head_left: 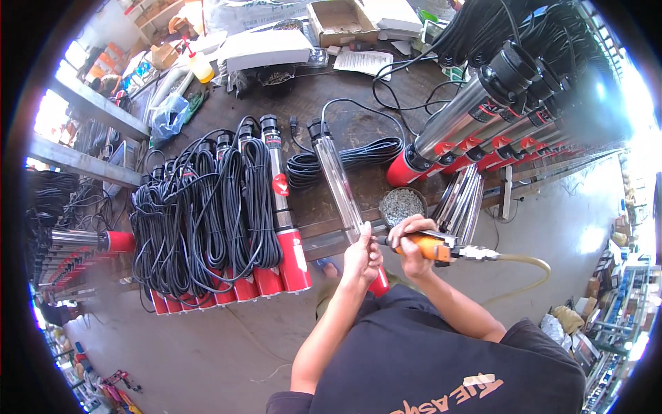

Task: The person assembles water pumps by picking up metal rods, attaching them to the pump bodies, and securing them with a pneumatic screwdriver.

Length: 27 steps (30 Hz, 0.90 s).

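Observation:
Across the bench edge, tilted toward me, lies a slim steel submersible pump (336, 176) with a black top and a red lower end. My left hand (362, 259) is closed around it just above the red end. In my right hand (412, 245) is an orange air screwdriver (429, 247), its pale hose (527, 261) running off to the right. The tool's nose points at the pump's side near my left hand; whether it touches cannot be made out. A coiled black cable (372, 153) lies behind the pump. Close to my right hand stands a round tub of small screws (402, 205).
Left on the bench lie several finished-looking pumps with red ends (293, 262) under bundled black cables (200, 221). Larger steel pumps (462, 114) lean at the right beside thin metal strips (460, 203). Farther back are a cardboard tray (341, 24), a paper sheet (363, 63) and a yellow bottle (201, 67).

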### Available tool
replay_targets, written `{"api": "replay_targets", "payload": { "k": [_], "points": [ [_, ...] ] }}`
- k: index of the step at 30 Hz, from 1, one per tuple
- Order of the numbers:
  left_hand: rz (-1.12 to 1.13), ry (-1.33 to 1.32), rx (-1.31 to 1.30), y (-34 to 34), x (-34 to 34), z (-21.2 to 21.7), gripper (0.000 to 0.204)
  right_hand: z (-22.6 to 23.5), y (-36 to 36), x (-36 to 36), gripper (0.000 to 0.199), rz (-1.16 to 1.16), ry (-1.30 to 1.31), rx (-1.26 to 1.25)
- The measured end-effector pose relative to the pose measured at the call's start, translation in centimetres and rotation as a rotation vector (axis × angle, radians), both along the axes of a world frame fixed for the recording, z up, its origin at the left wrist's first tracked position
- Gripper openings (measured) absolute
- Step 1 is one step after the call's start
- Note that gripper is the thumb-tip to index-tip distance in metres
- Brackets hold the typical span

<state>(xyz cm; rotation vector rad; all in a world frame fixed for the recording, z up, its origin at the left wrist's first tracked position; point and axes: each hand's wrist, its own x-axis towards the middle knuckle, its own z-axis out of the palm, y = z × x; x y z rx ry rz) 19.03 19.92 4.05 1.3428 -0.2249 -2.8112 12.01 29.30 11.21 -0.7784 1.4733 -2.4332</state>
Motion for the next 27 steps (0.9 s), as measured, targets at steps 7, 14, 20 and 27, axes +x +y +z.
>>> {"api": "replay_targets", "payload": {
  "k": [7,14,20,27],
  "points": [
    [0.168,-0.029,0.262,-2.4,-1.2,-1.3,0.022,-4.3,-2.0,-1.3,0.020,0.031,0.116,0.145],
    [0.122,0.002,0.205,-3.2,-0.8,-1.4,0.014,-5.8,-3.1,-1.9,0.021,-0.011,-0.206,0.079],
    [0.179,-0.186,-0.266,-2.5,2.0,-2.7,0.017,-6.7,-4.2,-3.8,0.021,-0.118,-0.344,0.056],
    [0.267,-0.199,-0.471,-2.3,3.7,-3.7,0.016,-8.1,-4.8,-4.2,0.022,-0.114,-0.277,-0.019]
  ]
}}
